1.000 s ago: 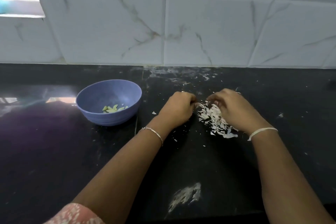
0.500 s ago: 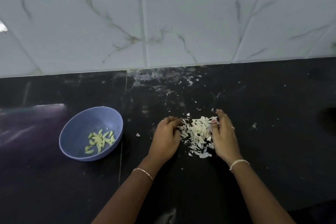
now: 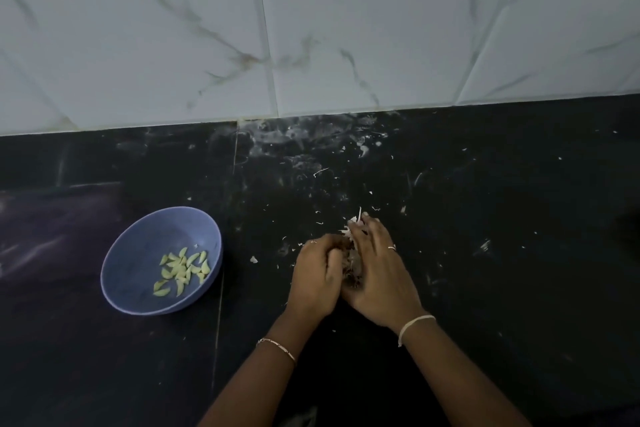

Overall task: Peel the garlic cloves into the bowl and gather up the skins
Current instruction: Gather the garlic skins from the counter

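A single wide-angle view from the person's head looks forward and steeply down, close over the table (image 3: pixel 485 270), left hand (image 3: pixel 313 276) and right hand (image 3: pixel 381 274) near centre, tiled wall (image 3: pixel 346 28) across the top

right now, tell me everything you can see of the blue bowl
A round blue-violet bowl, matte and plastic-looking with a smooth rim, sits upright on the black countertop. A loose scatter of pale yellow-green peeled garlic cloves lies in its bottom. Nothing else touches it: the left hand and right hand cup garlic skins to its right, clear of it.
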